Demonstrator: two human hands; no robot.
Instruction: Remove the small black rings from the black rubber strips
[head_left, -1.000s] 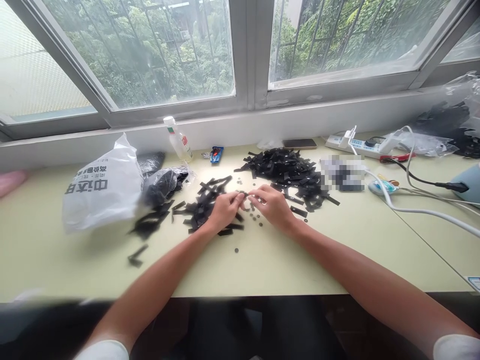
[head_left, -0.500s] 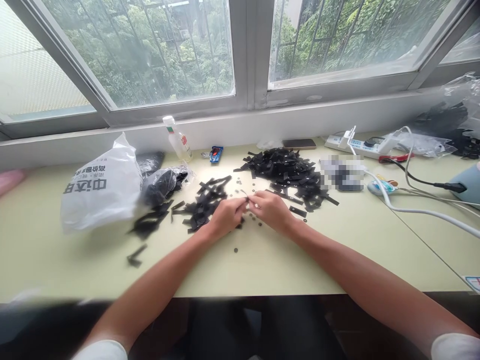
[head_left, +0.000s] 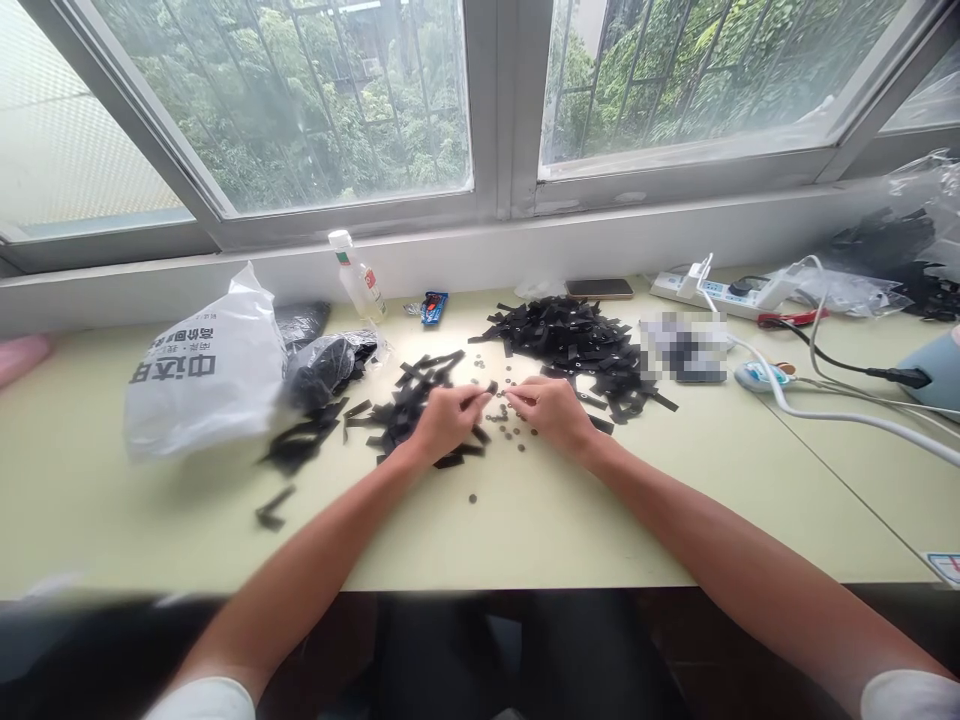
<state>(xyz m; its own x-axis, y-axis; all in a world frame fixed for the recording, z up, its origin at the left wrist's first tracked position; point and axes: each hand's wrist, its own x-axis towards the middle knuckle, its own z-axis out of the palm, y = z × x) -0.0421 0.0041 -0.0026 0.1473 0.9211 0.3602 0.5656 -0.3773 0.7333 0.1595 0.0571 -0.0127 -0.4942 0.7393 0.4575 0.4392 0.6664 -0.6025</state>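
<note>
Parts the two hands: shows a narrow gap now between the left hand (head_left: 444, 418) and the right hand (head_left: 556, 410), both low over a pale yellow bench (head_left: 562, 540), in contrast to the meeting of fingertips on a black strip half a second ago. Holds what seems to be the same black strip (head_left: 492, 387) in the left hand alone, pinched tight between thumb and forefinger, with a short dark end poking out toward the right hand. Curls the right fingers (head_left: 528, 397) just clear of that strip, thumb and forefinger drawn close together and pointing left; cannot tell of any tiny piece held between them, for smallness and blur. Suggests, by this parting, a brief break in two-handed contact: steadying on the left, freedom on the right. Uncovers more of the small round discs (head_left: 504, 412) strewn on the bench below and near the right fingertips, besides a lone disc (head_left: 473, 498) nearer the body. Keeps a loose pile of strips (head_left: 405, 405) just beside the left hand, a larger heap (head_left: 566, 335) with some pale rings beyond the right hand, and, farther left, a white bag (head_left: 202, 380).
</note>
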